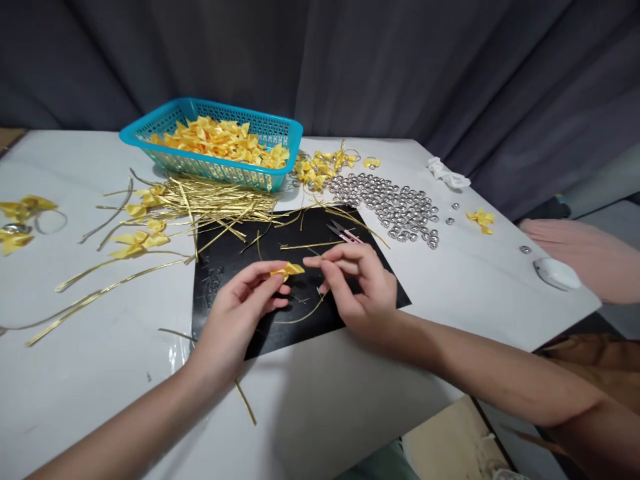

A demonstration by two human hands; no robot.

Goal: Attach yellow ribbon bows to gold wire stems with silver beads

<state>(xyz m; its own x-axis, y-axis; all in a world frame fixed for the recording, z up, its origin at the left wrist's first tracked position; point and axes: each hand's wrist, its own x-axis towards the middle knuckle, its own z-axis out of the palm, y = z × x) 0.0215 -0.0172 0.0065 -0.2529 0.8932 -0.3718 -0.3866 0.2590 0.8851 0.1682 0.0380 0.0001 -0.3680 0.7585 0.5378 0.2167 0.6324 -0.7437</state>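
My left hand [245, 303] pinches a small yellow ribbon bow [287, 270] above a black mat [235, 257]. My right hand [357, 287] is closed beside it, fingertips close to the bow, with a thin gold wire tie [305, 315] curving down from under its fingers. Whether the right fingers grip the wire or the bow I cannot tell for sure. Small pink-handled snips [343, 232] lie on the mat just beyond my right hand.
A teal basket [280, 133] full of yellow bows stands at the back. Gold wire ties [210, 200] are strewn left of the mat. Silver beads [395, 207] are heaped at the right. Loose bows [137, 243] lie at left. A white mouse [556, 272] sits at the right edge.
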